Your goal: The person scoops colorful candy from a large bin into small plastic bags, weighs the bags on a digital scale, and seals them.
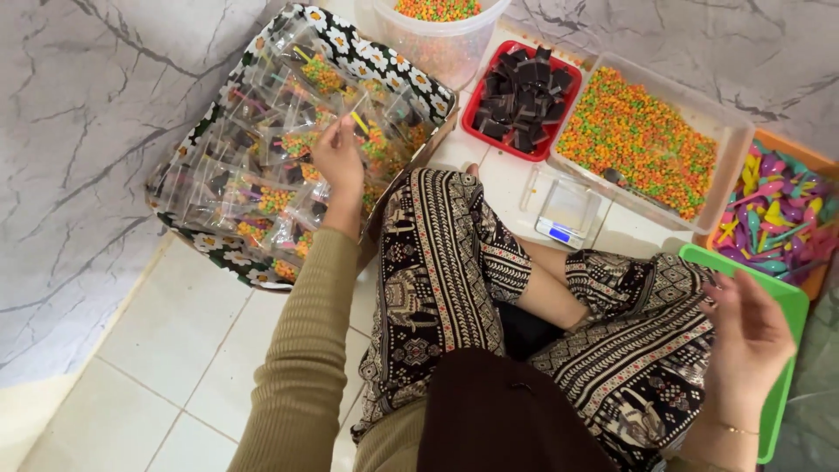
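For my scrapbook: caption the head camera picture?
Left hand reaches over a box of filled bags; right hand lifted.

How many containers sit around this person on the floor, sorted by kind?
Flowered box of filled bags: 1
Clear tubs of coloured beads: 2
Red tray of dark pieces: 1
Orange tray of spoons: 1
Green tray: 1
Total: 6

- A small clear plastic packet (pixel 357 129), filled with orange, green and yellow bits and a yellow stick, is pinched at the fingertips of the left hand (pixel 339 162), just above the heap.
- The floral-patterned box (pixel 345 39) lies tilted on the white floor tiles, black with white daisies, heaped with many similar filled packets.
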